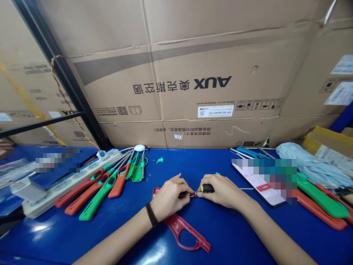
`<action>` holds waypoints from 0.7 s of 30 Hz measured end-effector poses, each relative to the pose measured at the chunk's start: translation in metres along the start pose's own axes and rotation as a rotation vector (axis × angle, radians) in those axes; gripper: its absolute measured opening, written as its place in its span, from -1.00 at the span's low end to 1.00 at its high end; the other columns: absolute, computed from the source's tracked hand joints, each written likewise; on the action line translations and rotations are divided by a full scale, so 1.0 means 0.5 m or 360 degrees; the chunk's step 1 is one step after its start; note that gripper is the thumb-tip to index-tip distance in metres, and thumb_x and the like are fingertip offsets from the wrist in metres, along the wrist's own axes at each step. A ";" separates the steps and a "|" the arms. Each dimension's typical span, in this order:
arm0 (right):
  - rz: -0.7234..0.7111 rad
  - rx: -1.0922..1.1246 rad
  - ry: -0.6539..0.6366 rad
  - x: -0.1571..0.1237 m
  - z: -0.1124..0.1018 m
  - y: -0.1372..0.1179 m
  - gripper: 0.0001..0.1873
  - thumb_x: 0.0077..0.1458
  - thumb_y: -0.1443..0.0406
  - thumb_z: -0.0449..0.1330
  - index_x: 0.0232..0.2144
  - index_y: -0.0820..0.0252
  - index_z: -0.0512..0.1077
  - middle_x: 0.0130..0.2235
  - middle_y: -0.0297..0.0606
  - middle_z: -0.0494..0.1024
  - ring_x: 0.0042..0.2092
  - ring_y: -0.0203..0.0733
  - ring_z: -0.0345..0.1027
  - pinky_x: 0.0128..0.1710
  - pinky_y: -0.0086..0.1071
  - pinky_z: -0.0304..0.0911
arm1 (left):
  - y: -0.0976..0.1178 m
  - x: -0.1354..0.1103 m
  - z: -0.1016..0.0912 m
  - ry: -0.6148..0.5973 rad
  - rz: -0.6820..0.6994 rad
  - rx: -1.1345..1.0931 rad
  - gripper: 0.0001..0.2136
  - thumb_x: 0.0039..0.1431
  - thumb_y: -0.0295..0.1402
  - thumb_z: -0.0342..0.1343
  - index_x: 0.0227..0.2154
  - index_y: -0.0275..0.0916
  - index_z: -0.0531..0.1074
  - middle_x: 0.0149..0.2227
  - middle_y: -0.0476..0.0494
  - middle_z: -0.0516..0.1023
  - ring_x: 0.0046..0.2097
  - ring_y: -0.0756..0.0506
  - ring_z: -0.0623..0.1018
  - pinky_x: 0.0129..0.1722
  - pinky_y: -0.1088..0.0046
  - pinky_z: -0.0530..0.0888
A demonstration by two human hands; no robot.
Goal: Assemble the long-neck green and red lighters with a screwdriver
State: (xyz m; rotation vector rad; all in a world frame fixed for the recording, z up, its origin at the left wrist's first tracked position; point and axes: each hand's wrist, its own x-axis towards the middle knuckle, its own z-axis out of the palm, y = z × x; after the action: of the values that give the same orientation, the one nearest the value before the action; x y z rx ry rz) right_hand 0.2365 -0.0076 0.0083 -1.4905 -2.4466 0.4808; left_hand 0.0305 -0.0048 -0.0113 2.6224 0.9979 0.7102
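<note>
My left hand (172,195), with a dark band at the wrist, is closed around a red lighter shell (156,191); its end shows left of the hand and some red shows at the fingertips. My right hand (220,190) is closed on a screwdriver with a black and yellow handle (207,188). A thin metal shaft (246,188) sticks out on that hand's far side. Both hands' fingertips meet at a small metallic piece (196,193), too small to name. Below my left hand lies another red shell half (187,233) with an oval trigger opening, partly under the wrist.
Several red, orange and green long-necked lighters (97,197) lie at left against a white power strip (35,204). A green scrap (160,160) lies behind my hands. At right are a phone (264,187), more lighters (320,197) and a light-blue cloth (309,162). Cardboard boxes (176,55) stand behind.
</note>
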 end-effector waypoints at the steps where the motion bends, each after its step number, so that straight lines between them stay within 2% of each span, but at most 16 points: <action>1: 0.0001 0.0004 0.0003 -0.001 0.001 0.001 -0.89 0.03 0.17 0.22 -0.44 0.04 0.47 -0.29 -0.37 0.55 -0.28 -0.15 0.40 -0.40 -0.43 0.07 | -0.001 0.002 -0.004 -0.0040 0.0011 -0.0018 -0.81 0.05 -0.56 0.08 -0.34 -0.19 0.52 -0.36 0.01 0.56 -0.32 0.00 0.54 0.21 0.13 0.16; 5: -0.0004 0.0023 0.0003 -0.001 0.002 0.000 -0.90 0.04 0.19 0.22 -0.45 0.06 0.47 -0.31 -0.37 0.54 -0.29 -0.18 0.41 -0.36 -0.43 0.08 | -0.006 0.014 -0.021 -0.0186 0.0068 -0.0040 -0.80 0.05 -0.59 0.04 -0.30 -0.22 0.44 -0.40 0.06 0.53 -0.32 0.03 0.54 0.23 0.14 0.10; 11: -0.0006 -0.0009 -0.0011 0.003 0.002 -0.004 -0.88 0.03 0.18 0.22 -0.44 0.07 0.46 -0.32 -0.36 0.54 -0.31 -0.18 0.40 -0.39 -0.44 0.06 | 0.000 0.025 -0.039 -0.0328 0.0148 0.0094 -0.73 -0.09 -0.63 0.07 -0.30 -0.22 0.38 -0.46 0.10 0.46 -0.36 0.02 0.49 0.24 0.10 0.05; 21: -0.0016 -0.0033 -0.0009 0.007 0.005 -0.003 -0.86 0.02 0.17 0.24 -0.46 0.08 0.44 -0.34 -0.37 0.53 -0.33 -0.18 0.40 -0.45 -0.45 0.00 | 0.023 0.038 -0.043 -0.0478 0.0210 0.0419 -0.79 -0.11 -0.63 0.03 -0.39 -0.26 0.36 -0.44 0.01 0.48 -0.33 -0.03 0.51 0.23 0.14 0.09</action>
State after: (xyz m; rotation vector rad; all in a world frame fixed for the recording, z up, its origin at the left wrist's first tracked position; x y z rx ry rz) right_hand 0.2328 -0.0055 0.0065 -1.4865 -2.4695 0.4597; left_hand 0.0379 0.0005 0.0185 2.9269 0.8871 0.2071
